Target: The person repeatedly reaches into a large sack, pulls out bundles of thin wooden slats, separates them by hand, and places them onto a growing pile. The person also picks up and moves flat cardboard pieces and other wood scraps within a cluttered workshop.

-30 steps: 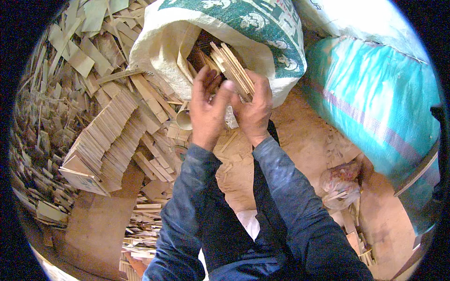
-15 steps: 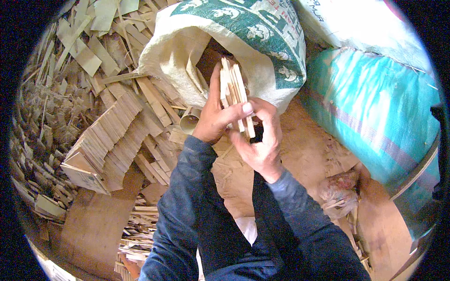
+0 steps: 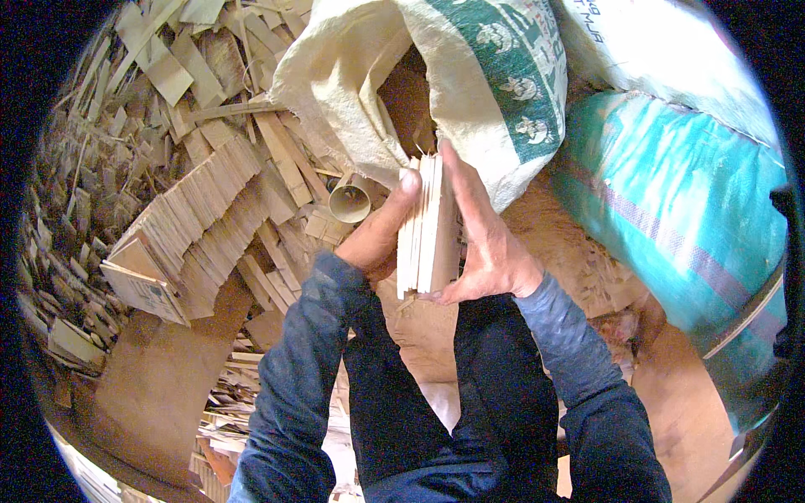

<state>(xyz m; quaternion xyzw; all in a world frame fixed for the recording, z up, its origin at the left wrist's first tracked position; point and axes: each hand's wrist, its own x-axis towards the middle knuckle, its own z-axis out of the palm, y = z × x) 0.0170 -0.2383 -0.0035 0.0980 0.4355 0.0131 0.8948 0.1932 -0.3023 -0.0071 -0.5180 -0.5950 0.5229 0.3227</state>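
Observation:
A small stack of thin, pale wooden strips point(image 3: 425, 226) is held upright between my two hands, in front of the mouth of a white and green woven sack point(image 3: 482, 159). My left hand point(image 3: 379, 233) presses the stack's left side, thumb near its far end. My right hand point(image 3: 490, 243) closes on it from the right, with the thumb across the near end and the fingers along the right face. The strips' edges lie nearly flush. Dark brown shows inside the sack's opening, where the contents are hard to make out.
On the left, loose wood strips point(image 3: 180, 71) lie heaped. A long row of stacked wood pieces point(image 3: 197, 218) curves beside them. An open tube point(image 3: 349, 201) lies near my left hand. At right stand a full teal sack point(image 3: 671, 210) and a white sack point(image 3: 662, 50).
The strips were fanned out and uneven; now they form a squared stack. Both hands have come lower and nearer to me, and my right hand has shifted to the stack's right side.

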